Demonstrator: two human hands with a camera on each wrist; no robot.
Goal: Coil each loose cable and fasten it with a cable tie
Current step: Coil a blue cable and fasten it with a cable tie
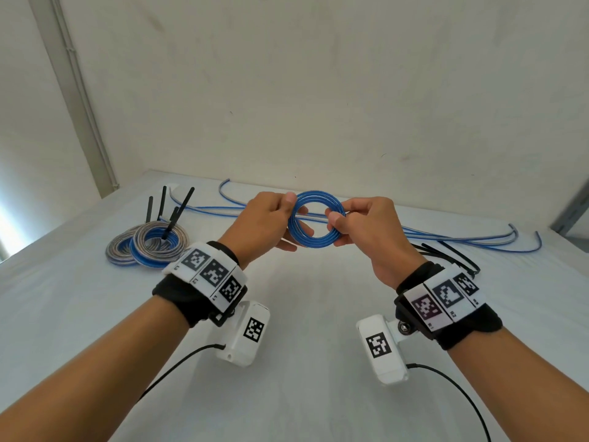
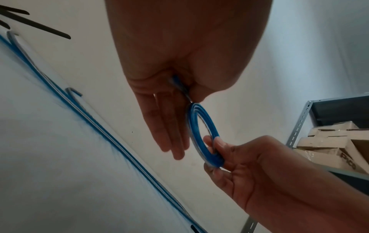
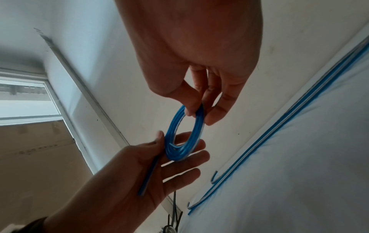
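The blue cable coil is pinched by both hands; loops should be kept tight till a cable tie gets fetched.

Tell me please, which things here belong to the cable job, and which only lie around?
Belong to the job:
- blue coil, pinched by left hand and right hand
- loose cables
- spare cable ties
- finished coils, already tied

Only lying around:
- cardboard boxes
- metal shelf

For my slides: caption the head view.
Both hands hold a blue cable coil above the table.
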